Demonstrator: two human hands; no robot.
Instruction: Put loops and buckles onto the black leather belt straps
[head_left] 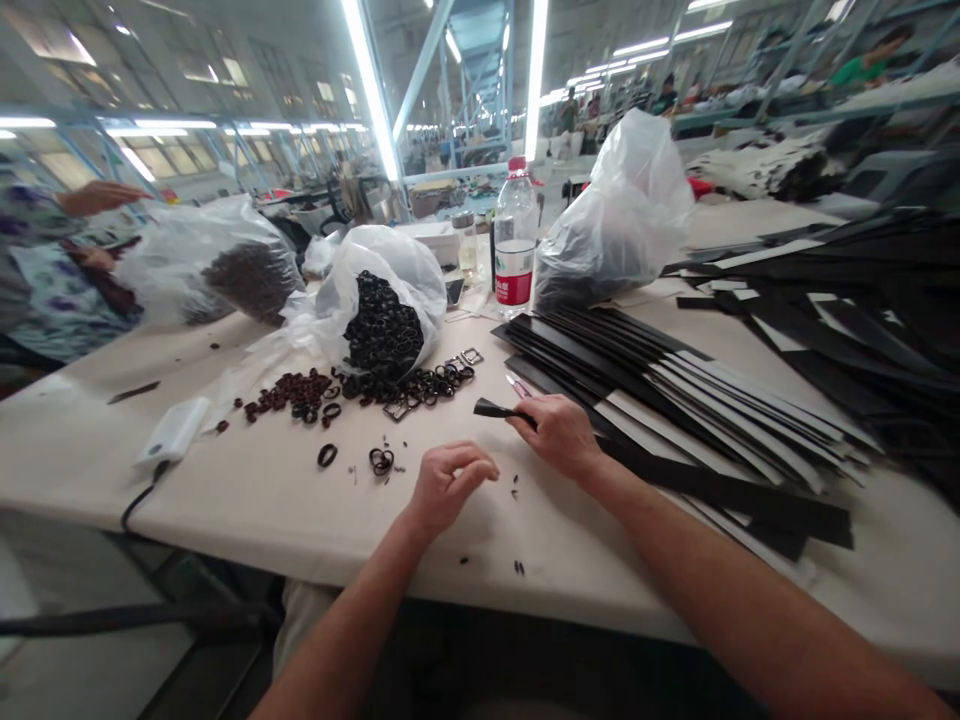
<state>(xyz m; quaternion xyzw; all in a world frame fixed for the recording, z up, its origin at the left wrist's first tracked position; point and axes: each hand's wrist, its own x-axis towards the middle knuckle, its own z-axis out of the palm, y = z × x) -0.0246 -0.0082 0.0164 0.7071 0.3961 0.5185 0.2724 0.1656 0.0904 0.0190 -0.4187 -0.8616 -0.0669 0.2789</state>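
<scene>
My right hand [561,432] is closed around a black strap [491,408]. The strap's end sticks out to the left above the table; whether it joins the long black strip behind my wrist, I cannot tell. My left hand [454,485] hovers just left of it, fingers curled and thumb against them; anything pinched there is hidden. Tiny dark bits [515,492] lie between and below my hands. Pointed scissor-like blades [516,384] show beyond my right hand. Black loops [381,461] lie left of my left hand, near metal buckles [471,356].
Stacked black and white strips [675,390] cover the right side. An open plastic bag [405,255] spills black loops beside brown pieces [289,395]. A water bottle [514,240], another bag [615,210] and a corded white box [174,432] stand around. A co-worker's hand [105,197] is at far left.
</scene>
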